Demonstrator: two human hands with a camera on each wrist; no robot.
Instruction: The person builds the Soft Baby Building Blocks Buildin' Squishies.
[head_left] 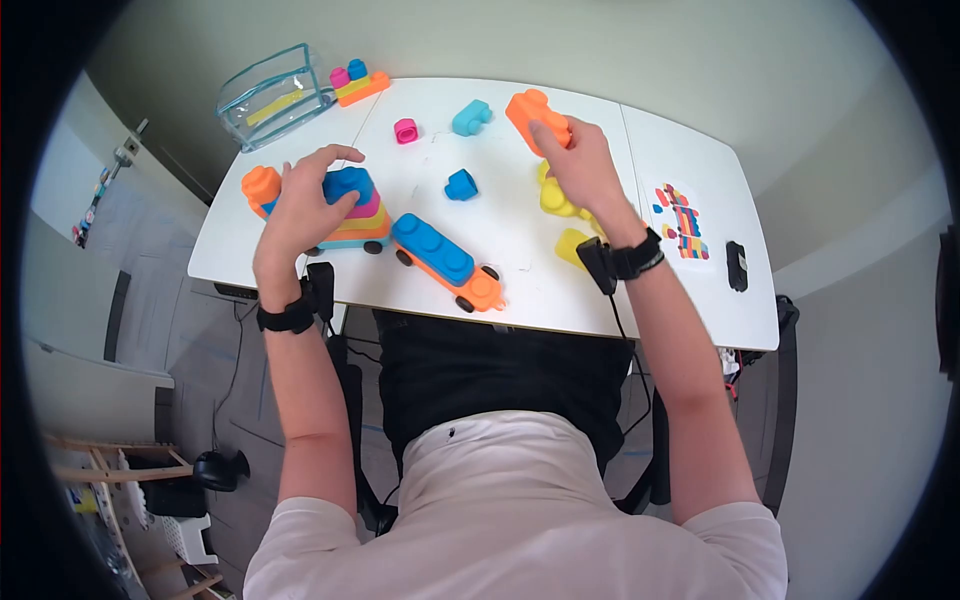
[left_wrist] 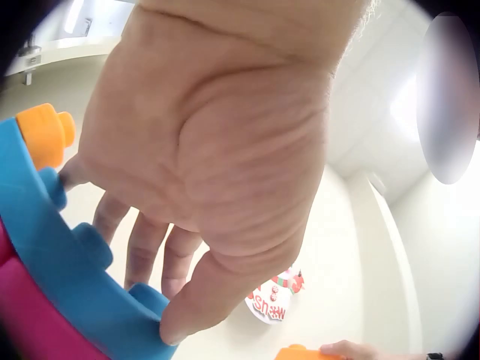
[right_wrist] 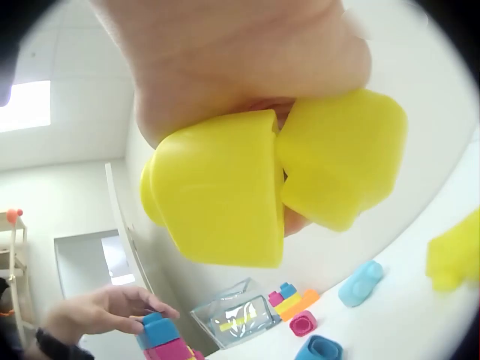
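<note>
Fingers of the right hand (head_left: pixel 582 168) pinch an orange block (head_left: pixel 524 112) over the white table (head_left: pixel 680 305); yellow blocks (right_wrist: pixel 221 195) hide this grip from the right wrist. Left hand (head_left: pixel 305 208): fingers loosely spread about a blue block (left_wrist: pixel 54 241), some tips obscured.

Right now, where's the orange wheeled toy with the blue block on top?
In the head view, the toy stands on the white table near your side, slightly left of centre, just right of the wheeled stack at your left hand.
</note>
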